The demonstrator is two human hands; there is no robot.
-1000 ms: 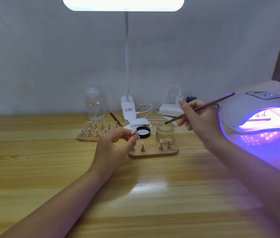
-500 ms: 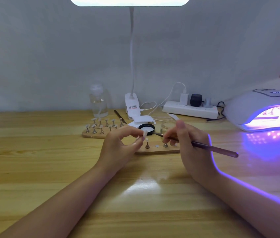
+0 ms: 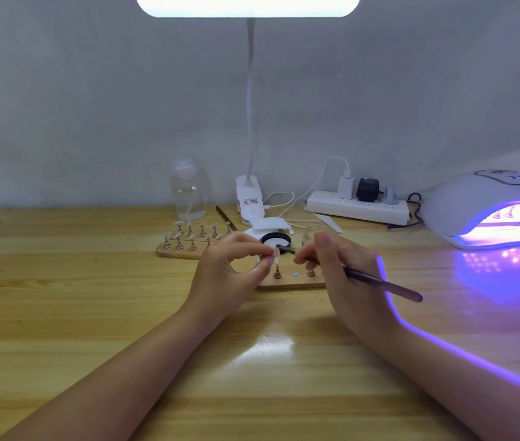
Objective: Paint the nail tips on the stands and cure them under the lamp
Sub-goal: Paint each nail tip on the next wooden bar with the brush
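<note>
Left hand at worktop centre; its fingers are pinched on one nail tip, raised just above the near stand. Whether the pinch falls on the tip itself or on its peg — cannot tell; the fingers hide it.

Right hand just beside, at 3 o'clock of the left, fingers clenched on the brush in a pencil hold near the bristle end. Bristles are touching or nearly touching the tip; handle trails toward 4 o'clock.

Near stand carries a few more pegs and one bare metal disc. Far stand, at 10 o'clock of the hands, holds two rows of tips. Open black-rimmed pot sits at 12 o'clock, just behind the hands. Curing lamp at 2 o'clock, lit violet, well apart.

Handling judgement: the tip looks thin, light and glossy — likely slippery, and easily flicked away by brush pressure. Best held by the edges or the peg below, keeping wet faces untouched. Light strokes only.
</note>
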